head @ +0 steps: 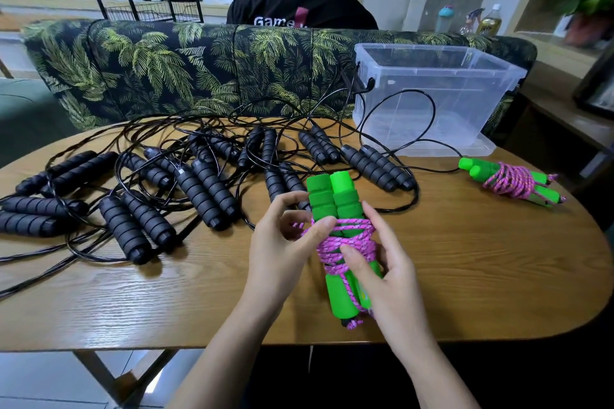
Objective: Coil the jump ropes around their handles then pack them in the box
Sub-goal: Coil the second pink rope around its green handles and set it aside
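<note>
- The wooden table (465,276) lies under both my hands. Bare top runs from my right hand out to the rounded edge, and the near edge passes just under my forearms.
- The clear box (465,109) stands open-topped beyond my right hand, at the table's far edge.
- The black jump ropes (206,189) sprawl uncoiled to the left of and beyond my left hand, with the nearest handles just behind my fingers.
- A second green bundle (513,181), already wrapped in pink cord, lies well to the right of my grip, in front of the box.
- The green handles (327,199) sit side by side between my hands, with the pink rope (345,239) coiled round their middle.
- My right hand (385,272) curls round the lower handles, thumb on the coil.
- My left hand (282,249) wraps round the upper part, thumb pressing the rope against the foam.
</note>
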`<state>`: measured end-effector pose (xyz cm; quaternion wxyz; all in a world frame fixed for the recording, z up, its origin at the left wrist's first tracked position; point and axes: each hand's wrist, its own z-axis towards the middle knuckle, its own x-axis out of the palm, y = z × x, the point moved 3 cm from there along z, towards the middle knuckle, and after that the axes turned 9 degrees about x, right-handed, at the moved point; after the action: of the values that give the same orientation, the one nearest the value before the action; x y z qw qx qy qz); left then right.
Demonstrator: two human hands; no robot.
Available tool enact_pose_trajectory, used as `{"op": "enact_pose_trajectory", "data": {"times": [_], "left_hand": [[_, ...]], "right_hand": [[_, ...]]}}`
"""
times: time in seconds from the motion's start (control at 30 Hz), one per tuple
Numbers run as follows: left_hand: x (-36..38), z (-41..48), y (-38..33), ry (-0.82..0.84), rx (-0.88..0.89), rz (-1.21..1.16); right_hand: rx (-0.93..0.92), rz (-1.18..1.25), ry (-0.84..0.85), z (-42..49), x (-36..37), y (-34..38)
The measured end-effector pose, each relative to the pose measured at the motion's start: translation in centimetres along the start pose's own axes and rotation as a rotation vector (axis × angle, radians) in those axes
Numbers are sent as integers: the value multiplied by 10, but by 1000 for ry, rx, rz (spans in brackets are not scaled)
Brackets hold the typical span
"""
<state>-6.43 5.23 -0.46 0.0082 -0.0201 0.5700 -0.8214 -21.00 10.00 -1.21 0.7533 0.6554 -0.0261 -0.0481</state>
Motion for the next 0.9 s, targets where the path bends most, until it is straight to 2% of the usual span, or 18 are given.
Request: {"op": "enact_pose_trajectory", "data": {"times": [0.07, 0.17, 0.3, 0.37, 0.47, 0.57, 0.63, 0.77, 0.9], "left_hand": [[-1, 1, -4, 40, 29, 8], [-1, 0, -4, 51, 57, 62], [-1, -4, -4, -47, 60, 67], [1, -5, -5, -72, 68, 80], [2, -6, -9, -63, 70, 52], [4, -8, -14, -10, 74, 24], [5, -8, -17, 25, 71, -5], [4, -6, -21, 84, 74, -35], [2, -4, -20, 57, 34, -127]], "right_hand": [[85, 175, 36, 1, -2, -2], [62, 149, 22, 1, -2, -6], [-123, -222, -146, 0, -1, -7], [-193, -381, -166, -2, 3, -3], [-187, -617, -170, -7, 9, -4], [-163, -748, -236, -7, 7, -7], [-151, -707, -233, -5, 5, -9], [-103, -382, -161, -3, 2, -7], [-69, -132, -77, -3, 2, -1]]}}
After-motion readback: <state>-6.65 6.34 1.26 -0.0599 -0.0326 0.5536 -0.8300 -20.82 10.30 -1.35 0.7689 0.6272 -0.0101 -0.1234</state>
